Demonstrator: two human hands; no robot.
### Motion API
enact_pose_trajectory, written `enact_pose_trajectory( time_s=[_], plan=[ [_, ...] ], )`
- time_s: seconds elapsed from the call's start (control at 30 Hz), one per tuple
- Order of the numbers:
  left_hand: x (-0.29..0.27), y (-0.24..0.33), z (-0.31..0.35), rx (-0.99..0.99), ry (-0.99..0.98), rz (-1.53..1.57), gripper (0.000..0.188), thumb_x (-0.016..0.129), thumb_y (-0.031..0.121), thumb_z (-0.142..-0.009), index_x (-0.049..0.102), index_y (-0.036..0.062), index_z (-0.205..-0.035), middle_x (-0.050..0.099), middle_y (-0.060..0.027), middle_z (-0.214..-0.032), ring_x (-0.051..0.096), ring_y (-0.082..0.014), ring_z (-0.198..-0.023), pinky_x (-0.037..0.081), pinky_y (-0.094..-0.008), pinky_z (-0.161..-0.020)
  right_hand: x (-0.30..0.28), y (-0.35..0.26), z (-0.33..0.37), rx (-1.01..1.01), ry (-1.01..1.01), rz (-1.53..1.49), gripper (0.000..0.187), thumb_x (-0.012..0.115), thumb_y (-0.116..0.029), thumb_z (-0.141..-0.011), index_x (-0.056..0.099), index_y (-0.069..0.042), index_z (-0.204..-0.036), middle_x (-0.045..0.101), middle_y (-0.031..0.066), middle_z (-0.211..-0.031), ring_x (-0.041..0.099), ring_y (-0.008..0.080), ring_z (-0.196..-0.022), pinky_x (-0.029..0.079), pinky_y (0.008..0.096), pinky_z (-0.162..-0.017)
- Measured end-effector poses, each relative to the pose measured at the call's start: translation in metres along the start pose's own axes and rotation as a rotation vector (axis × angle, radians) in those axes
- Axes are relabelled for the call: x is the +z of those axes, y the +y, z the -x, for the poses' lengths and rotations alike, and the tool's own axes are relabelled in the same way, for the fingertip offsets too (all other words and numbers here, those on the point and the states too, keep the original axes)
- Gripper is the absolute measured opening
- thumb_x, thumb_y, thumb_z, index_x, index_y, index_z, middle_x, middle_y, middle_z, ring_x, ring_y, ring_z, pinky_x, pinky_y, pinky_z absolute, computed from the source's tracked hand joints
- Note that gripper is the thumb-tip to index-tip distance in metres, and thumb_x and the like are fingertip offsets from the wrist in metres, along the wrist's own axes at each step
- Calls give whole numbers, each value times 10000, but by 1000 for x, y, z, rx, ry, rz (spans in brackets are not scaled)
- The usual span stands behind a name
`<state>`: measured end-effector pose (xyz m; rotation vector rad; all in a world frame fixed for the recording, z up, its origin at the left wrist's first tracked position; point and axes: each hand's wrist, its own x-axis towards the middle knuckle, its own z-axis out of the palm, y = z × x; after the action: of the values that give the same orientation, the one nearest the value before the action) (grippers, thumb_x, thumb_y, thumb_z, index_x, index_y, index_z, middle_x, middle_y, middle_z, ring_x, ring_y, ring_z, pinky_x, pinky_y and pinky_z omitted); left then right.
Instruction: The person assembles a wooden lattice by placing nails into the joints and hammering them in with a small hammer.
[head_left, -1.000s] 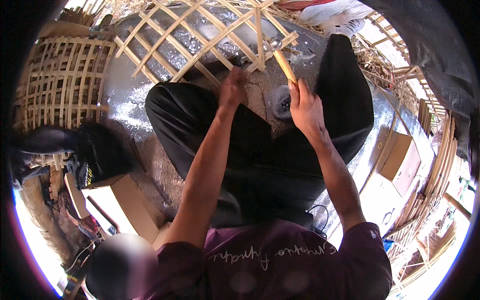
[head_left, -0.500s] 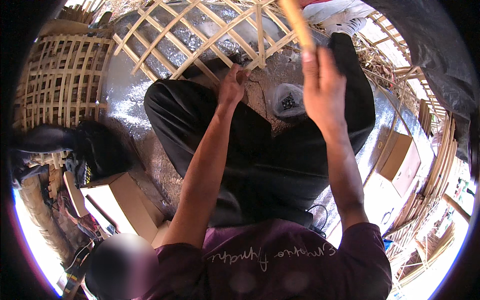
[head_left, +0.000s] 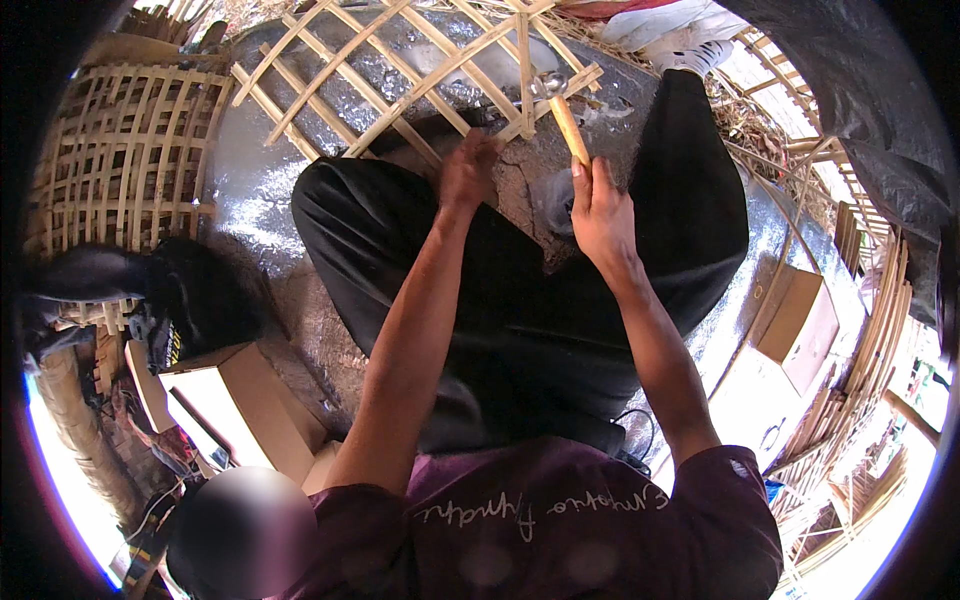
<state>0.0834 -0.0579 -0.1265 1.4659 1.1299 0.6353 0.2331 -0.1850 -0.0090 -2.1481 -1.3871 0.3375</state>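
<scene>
A hammer [head_left: 567,125] with a yellowish handle is gripped in my right hand [head_left: 604,212]. Its metal head meets the lower right corner of a bamboo lattice [head_left: 400,105], where several slats cross. My left hand [head_left: 468,172] is at the lattice's near edge, left of that corner. Its fingers look curled together but are blurred, and whatever they hold is hidden. Between my legs sits a clear plastic bag [head_left: 553,203], partly covered by my right hand; its contents barely show.
A woven bamboo panel [head_left: 125,165] stands at the left, with dark cloth [head_left: 200,295] below it. Cardboard boxes lie at the lower left [head_left: 240,405] and at the right [head_left: 797,315]. Bamboo strips [head_left: 865,370] line the right side. Another person's shoe [head_left: 690,57] shows at the top right.
The hammer has swung down and inward, from raised in front of the lattice to its corner. My right hand moved left with it. The lattice shifted very slightly.
</scene>
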Motion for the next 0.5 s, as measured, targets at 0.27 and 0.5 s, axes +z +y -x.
enact_pose_trajectory(
  time_s=[0.27,0.5],
  plan=[
    [4,-1,2,91,33,-190,215,573,261,-936,571,50,-974,670,-109,-929,622,-181,-895,466,-344,-797,-46,-28,-32,-40,-16,15,273,454,-317,-986,506,-51,-949,594,221,-645,602,436,-633,472,520,-528],
    [0,21,10,128,67,-286,188,631,181,-900,566,56,-1025,686,-146,-905,672,-263,-856,503,-363,-739,-45,-41,-28,-82,302,-454,274,455,-291,-1000,508,-33,-924,523,89,-635,542,213,-532,392,304,-459]
  ],
)
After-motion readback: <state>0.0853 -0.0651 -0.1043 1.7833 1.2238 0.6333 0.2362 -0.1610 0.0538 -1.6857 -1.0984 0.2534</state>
